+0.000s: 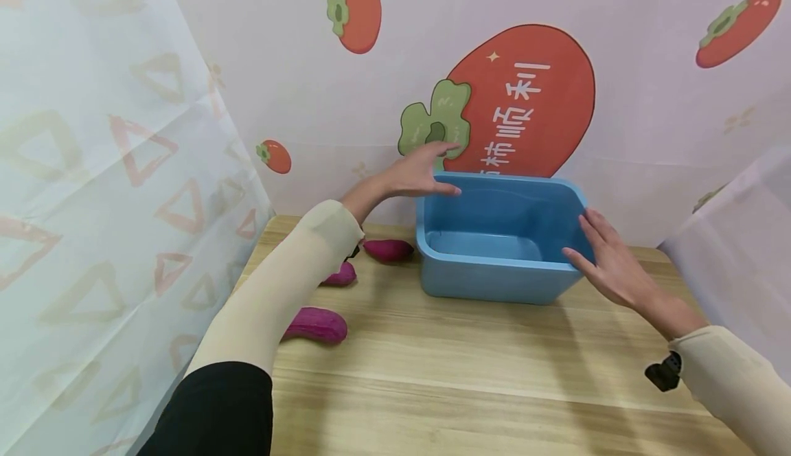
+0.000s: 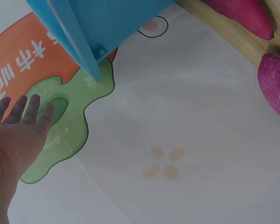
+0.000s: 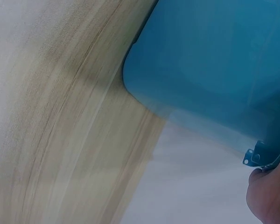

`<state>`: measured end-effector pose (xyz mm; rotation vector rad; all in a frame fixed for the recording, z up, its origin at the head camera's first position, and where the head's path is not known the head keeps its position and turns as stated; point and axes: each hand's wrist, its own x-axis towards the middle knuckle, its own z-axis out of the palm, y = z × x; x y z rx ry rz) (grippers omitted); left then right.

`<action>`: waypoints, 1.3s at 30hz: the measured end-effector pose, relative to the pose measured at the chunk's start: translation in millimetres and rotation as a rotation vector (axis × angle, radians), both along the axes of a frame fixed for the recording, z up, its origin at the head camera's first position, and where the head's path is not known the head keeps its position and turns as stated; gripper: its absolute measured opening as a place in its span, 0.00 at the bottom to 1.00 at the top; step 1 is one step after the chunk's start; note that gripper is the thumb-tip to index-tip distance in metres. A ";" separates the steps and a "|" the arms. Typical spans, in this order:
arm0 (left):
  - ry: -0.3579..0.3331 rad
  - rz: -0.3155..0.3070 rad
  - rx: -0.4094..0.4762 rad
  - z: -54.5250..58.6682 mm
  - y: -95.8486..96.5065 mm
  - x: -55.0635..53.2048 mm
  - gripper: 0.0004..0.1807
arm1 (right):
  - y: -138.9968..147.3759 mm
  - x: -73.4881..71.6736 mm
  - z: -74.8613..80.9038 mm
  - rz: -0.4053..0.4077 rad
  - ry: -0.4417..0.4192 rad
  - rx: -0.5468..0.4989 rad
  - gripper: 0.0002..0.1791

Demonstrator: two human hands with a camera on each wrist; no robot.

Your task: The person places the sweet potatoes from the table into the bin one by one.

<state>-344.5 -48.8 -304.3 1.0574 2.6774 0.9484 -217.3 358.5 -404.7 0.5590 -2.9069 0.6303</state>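
Observation:
A deep blue plastic bin (image 1: 488, 281) stands on the table near the back wall, its top facing up and its inside bare. My left hand (image 1: 415, 172) is over its back left corner, thumb and fingers spread. In the left wrist view that hand (image 2: 18, 140) shows its fingers apart from the bin's wall (image 2: 107, 28), with nothing in them. At the other end, my right hand (image 1: 618, 270) rests on the right rim, fingers extended along the side and thumb at the front corner. Only a bit of the right hand (image 3: 273, 193) shows in the right wrist view.
Several purple-red sweet potatoes lie left of the bin: one (image 1: 388, 251) beside it, another (image 1: 340, 275) partly behind my left sleeve, and a larger one (image 1: 318, 325) closer in. A cloth printed with persimmons (image 1: 525, 99) hangs behind the wooden table (image 1: 463, 373); cloth walls flank both sides.

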 end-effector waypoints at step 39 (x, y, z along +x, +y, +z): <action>-0.005 0.043 0.042 -6.3 -101.3 8.2 0.53 | -0.4 1.3 -0.3 -0.013 -0.004 0.005 0.46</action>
